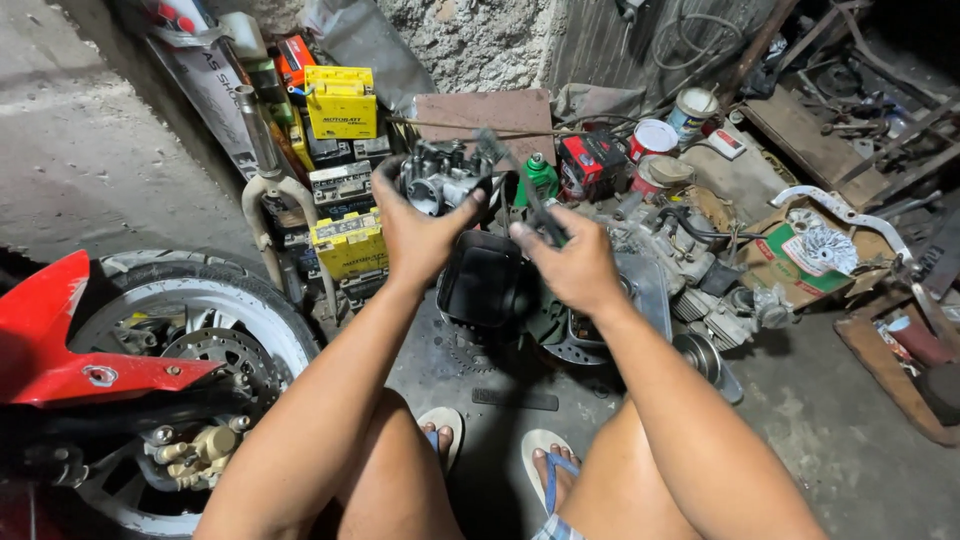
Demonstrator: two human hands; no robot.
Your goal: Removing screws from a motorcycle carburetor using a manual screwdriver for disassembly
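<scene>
Carburetor in left hand

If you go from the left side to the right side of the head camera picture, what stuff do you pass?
Red fender → motorcycle wheel → yellow batteries → left hand holding a metal carburetor → right hand gripping a dark tool → paint cans → cardboard box.
</scene>
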